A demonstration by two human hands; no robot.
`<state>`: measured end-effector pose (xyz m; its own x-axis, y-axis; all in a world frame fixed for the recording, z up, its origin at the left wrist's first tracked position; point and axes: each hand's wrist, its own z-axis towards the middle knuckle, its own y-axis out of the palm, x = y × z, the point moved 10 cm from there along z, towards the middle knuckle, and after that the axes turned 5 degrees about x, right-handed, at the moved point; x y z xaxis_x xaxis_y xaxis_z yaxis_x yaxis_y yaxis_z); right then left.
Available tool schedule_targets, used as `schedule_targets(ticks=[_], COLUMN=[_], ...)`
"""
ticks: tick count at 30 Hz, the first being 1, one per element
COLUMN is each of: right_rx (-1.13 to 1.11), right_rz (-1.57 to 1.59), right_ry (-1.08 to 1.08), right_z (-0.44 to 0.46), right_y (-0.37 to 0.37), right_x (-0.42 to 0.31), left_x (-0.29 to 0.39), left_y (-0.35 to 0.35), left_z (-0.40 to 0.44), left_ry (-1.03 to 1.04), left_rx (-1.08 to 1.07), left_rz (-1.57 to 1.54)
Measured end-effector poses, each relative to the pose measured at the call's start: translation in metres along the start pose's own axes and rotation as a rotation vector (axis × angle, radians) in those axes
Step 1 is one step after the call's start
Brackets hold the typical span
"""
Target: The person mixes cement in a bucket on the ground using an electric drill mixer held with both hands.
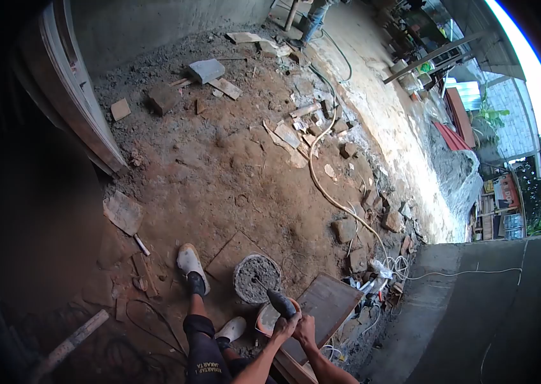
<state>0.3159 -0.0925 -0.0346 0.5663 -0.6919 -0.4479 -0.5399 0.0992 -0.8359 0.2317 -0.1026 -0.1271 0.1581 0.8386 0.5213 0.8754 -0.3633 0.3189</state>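
At the bottom centre, my left hand point(285, 327) is closed around a dark, rounded tool point(281, 303), perhaps a trowel, whose handle is hidden by the fingers. My right hand point(305, 329) is beside it, touching or nearly touching it, with its fingers curled; what it grips is hidden. Both hands are over the edge of an orange-rimmed container point(264, 328). Just behind the tool stands a round bucket point(238, 289) filled with grey wet mortar point(257, 278).
A brown board point(328, 303) lies right of the hands. My shoes point(191, 261) rest on dirt. A hose point(318, 182) runs past bricks and rubble point(343, 229). A grey wall point(449, 307) rises at right, a wooden frame point(82, 96) at left. Another person's leg point(312, 24) shows at the top.
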Motion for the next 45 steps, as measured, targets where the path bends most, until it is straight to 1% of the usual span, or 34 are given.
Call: schedule_targets(ticks=[1,3,4,5,6,7,8,9,10,11,12,13,15,17,19,20,22,26,28,29,31,32,34,35,37,38,40,41,43,44,45], right_rx=[0.010,-0.004,-0.016,-0.001,0.021,0.023,0.022,0.005,0.009,-0.038,-0.005,-0.024,-0.057,-0.056,-0.013,-0.016,-0.010,-0.007,-0.006,-0.009,-0.023,-0.026,-0.077,-0.079,-0.054,-0.057,-0.047,-0.048,-0.022,-0.020,-0.026], right_rz=[0.004,0.025,-0.006,0.002,-0.008,-0.065,-0.037,-0.064,-0.028,-0.031,-0.026,-0.031,-0.113,-0.104,-0.129,-0.128,-0.078,-0.077,-0.121,-0.124,-0.126,-0.127,-0.127,-0.127,-0.120,-0.121,-0.133,-0.132,-0.104,-0.103,-0.098], right_ry=[0.015,0.060,0.073,0.080,0.019,-0.059,-0.038,-0.050,-0.087,-0.049,-0.128,-0.114,-0.068,-0.079,-0.176,-0.177,-0.159,-0.096,-0.159,-0.158,-0.145,-0.144,-0.069,-0.068,-0.111,-0.108,-0.145,-0.143,-0.118,-0.118,-0.116], right_z=[-0.003,-0.003,-0.002,-0.001,-0.001,0.000,0.001,0.001,0.002,0.003,0.003,0.000,0.004,0.003,0.002,0.002,-0.001,-0.001,-0.002,-0.002,0.000,-0.001,-0.001,-0.001,-0.002,-0.004,-0.002,-0.002,-0.003,-0.002,-0.003], right_y=[-0.004,-0.006,-0.005,0.001,0.002,0.005,0.006,0.008,0.003,0.002,0.002,0.002,0.003,0.004,0.005,0.006,0.002,0.002,0.001,0.000,0.001,0.001,0.000,0.001,0.001,0.001,0.002,0.003,0.000,0.000,-0.001], right_x=[-0.002,-0.007,-0.007,0.008,0.006,0.008,0.019,0.023,0.011,0.003,0.001,0.005,0.010,0.012,0.008,0.010,0.002,0.008,0.005,0.007,0.007,0.007,0.005,0.006,0.006,0.008,0.003,0.003,0.005,0.004,0.004], left_x=[-0.010,-0.018,-0.011,-0.020,-0.014,0.020,0.006,0.014,0.003,0.004,0.000,-0.005,0.022,0.017,-0.005,-0.006,0.024,0.028,0.008,0.007,0.030,0.031,0.023,0.020,0.028,0.021,0.031,0.031,0.030,0.034,0.024], left_y=[0.004,0.006,0.005,0.003,0.003,-0.004,-0.002,-0.002,0.000,0.008,0.005,0.005,0.016,0.019,0.010,0.008,0.013,0.014,0.010,0.011,0.014,0.014,0.006,0.008,0.011,0.014,0.012,0.011,0.013,0.013,0.010], left_z=[0.011,0.016,0.010,0.018,0.012,-0.009,-0.004,-0.008,-0.001,0.007,0.003,-0.001,-0.006,-0.001,0.007,0.007,-0.007,-0.011,-0.007,-0.009,-0.015,-0.016,-0.012,-0.011,-0.010,-0.008,-0.011,-0.013,-0.018,-0.019,-0.016], left_ry=[0.018,-0.031,-0.037,-0.036,-0.039,0.024,-0.018,-0.021,-0.017,0.274,0.047,0.023,0.369,0.350,0.104,0.103,0.323,0.278,0.027,0.023,0.277,0.274,0.216,0.214,0.441,0.436,0.515,0.513,0.327,0.329,0.202], left_rx=[-0.012,-0.054,-0.061,-0.003,-0.030,0.009,0.008,0.003,0.020,0.019,0.025,0.028,-0.028,-0.025,0.036,0.039,-0.067,-0.099,-0.061,-0.061,-0.087,-0.087,0.000,0.000,0.057,0.056,0.078,0.078,-0.064,-0.064,-0.039], left_rz=[-0.015,0.036,0.029,0.082,0.103,0.045,0.014,0.023,0.042,0.259,0.140,0.135,0.384,0.346,0.114,0.114,0.336,0.340,0.115,0.111,0.299,0.298,0.155,0.155,0.358,0.358,0.458,0.460,0.323,0.324,0.199])
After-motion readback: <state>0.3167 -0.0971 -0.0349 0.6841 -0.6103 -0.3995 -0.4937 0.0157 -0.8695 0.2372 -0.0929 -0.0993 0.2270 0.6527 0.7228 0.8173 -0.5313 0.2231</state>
